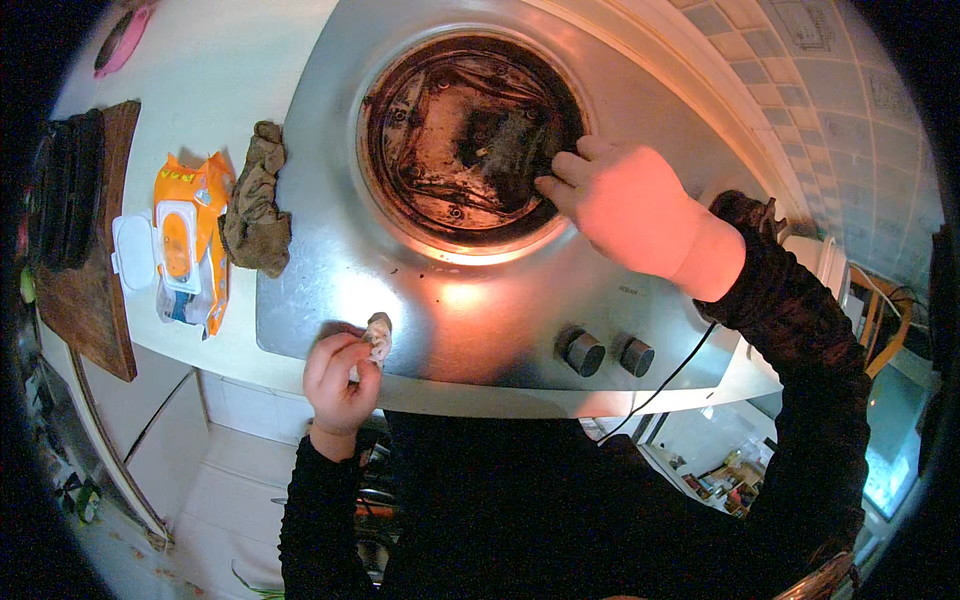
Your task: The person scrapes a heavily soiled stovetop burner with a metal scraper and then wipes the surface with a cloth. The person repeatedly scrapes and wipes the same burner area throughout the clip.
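Observation:
My left hand pinches a crumpled, soiled white wipe over the front left edge of a stainless steel cooktop. A round burner well is sunk into the cooktop. Its floor is brown and black with grime, and no burner or pan support shows in it. My right hand reaches over the well's right rim with bent fingers pointing inward. The hand's back hides whether anything lies under the fingertips. A tiny pale bit lies near the middle of the well.
Left of the cooktop lie a bunched brown cloth and an orange wipes packet with its lid up. Farther left, a wooden cutting board overhangs the counter. Two control knobs and a black cord are at the front right; tiled wall beyond.

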`<state>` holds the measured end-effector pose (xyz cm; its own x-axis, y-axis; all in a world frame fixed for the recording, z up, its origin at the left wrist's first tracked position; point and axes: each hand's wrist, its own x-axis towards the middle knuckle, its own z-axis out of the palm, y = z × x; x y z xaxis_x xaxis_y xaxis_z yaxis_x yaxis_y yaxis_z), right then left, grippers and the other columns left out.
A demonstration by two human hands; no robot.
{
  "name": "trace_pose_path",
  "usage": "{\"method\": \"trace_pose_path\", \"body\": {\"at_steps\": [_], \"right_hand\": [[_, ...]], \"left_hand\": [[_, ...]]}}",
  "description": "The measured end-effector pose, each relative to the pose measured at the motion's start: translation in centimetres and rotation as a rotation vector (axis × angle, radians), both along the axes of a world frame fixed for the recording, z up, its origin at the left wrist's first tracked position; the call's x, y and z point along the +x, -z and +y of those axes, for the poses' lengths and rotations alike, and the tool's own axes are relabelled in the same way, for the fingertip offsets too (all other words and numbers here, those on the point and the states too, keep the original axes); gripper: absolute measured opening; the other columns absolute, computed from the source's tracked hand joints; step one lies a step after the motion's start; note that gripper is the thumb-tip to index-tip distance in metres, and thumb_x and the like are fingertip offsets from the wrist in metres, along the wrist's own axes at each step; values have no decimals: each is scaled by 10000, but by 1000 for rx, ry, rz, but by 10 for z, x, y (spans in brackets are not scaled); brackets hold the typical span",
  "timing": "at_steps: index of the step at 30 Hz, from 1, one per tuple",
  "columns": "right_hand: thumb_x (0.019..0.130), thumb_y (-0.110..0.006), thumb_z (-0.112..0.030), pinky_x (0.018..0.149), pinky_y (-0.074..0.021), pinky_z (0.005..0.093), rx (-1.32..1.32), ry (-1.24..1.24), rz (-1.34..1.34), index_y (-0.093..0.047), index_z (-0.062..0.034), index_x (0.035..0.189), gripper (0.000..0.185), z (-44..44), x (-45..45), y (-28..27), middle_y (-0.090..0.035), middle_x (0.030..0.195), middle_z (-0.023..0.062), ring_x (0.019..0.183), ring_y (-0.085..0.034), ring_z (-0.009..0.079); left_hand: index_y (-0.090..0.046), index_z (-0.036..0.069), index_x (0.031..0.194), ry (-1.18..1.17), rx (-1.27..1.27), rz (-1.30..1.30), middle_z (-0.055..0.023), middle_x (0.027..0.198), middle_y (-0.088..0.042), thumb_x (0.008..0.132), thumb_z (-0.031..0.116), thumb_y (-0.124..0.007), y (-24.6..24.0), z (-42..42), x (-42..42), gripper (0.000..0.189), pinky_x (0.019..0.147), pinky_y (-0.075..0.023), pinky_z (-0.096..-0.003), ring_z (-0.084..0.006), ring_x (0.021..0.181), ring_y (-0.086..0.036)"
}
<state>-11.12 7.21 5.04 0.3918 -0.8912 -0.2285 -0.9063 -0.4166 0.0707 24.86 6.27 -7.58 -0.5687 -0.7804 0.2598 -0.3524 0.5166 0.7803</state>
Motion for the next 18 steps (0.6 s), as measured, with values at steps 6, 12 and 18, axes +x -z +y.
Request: {"method": "trace_pose_path", "body": {"at_steps": [6,12,18], "right_hand": [[676,-620,-144,591,-530,350,61,-123,91,-684,-66,686,101,-17,21,2,-637,785,99,760,-635,259],[684,-615,-136,596,-541,377,155,-1,91,-700,-64,744,126,-16,22,4,-637,798,116,755,-649,281],[714,-598,-147,579,-543,408,143,133,-48,-672,-120,1075,369,0,-13,14,-609,868,117,742,-655,294]], "left_hand": [[-643,13,837,19,-12,-13,-135,892,-621,660,-57,-620,-2,-2,1,191,684,-535,-364,-294,775,-634],[-648,17,824,27,8,-3,-134,893,-622,649,-53,-624,1,-3,3,190,674,-531,-371,-297,761,-627],[-646,21,830,41,-6,-10,-137,895,-622,653,-47,-620,3,-3,3,191,675,-530,-374,-301,758,-623]]}}
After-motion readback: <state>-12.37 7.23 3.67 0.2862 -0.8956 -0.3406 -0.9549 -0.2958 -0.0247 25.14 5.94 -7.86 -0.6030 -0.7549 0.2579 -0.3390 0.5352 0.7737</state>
